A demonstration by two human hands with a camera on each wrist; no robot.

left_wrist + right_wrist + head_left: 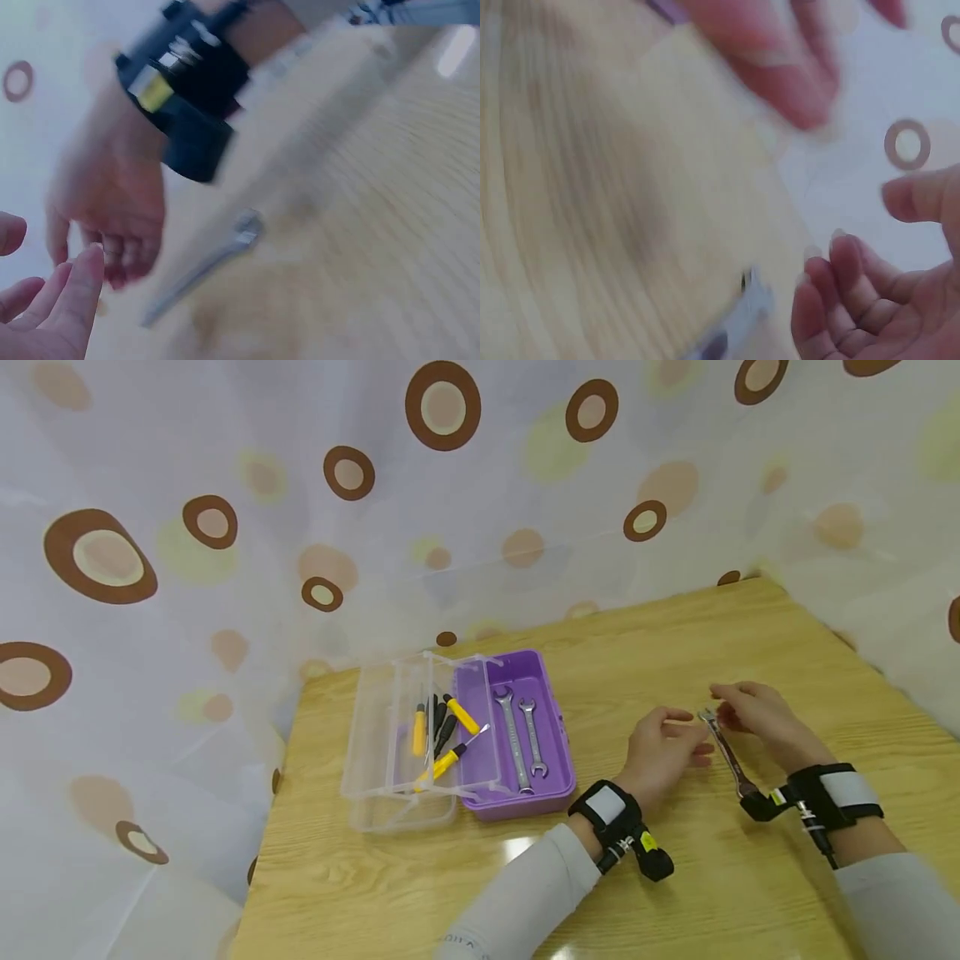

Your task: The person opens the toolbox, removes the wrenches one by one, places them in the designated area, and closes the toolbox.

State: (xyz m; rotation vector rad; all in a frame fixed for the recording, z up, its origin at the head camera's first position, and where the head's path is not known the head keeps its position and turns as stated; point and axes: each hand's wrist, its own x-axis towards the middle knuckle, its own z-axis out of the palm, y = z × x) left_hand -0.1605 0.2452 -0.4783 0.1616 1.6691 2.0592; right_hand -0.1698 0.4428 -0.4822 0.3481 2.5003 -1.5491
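Well, at the head frame's right, left hand (660,755) and right hand (767,723) flank a wrench (725,752) — fingers relaxed, loosely curved.

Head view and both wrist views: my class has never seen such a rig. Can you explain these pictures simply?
There is no robot here: a person works with two bare hands, the left hand and the right hand. The head view comes from a camera worn on the head, the other two from the small wrist cameras. On the wooden table stands an open purple toolbox with two wrenches inside; yellow- and black-handled tools show through its clear plastic trays. Another wrench appears to lie on the table between the hands; neither hand seems to grip it.
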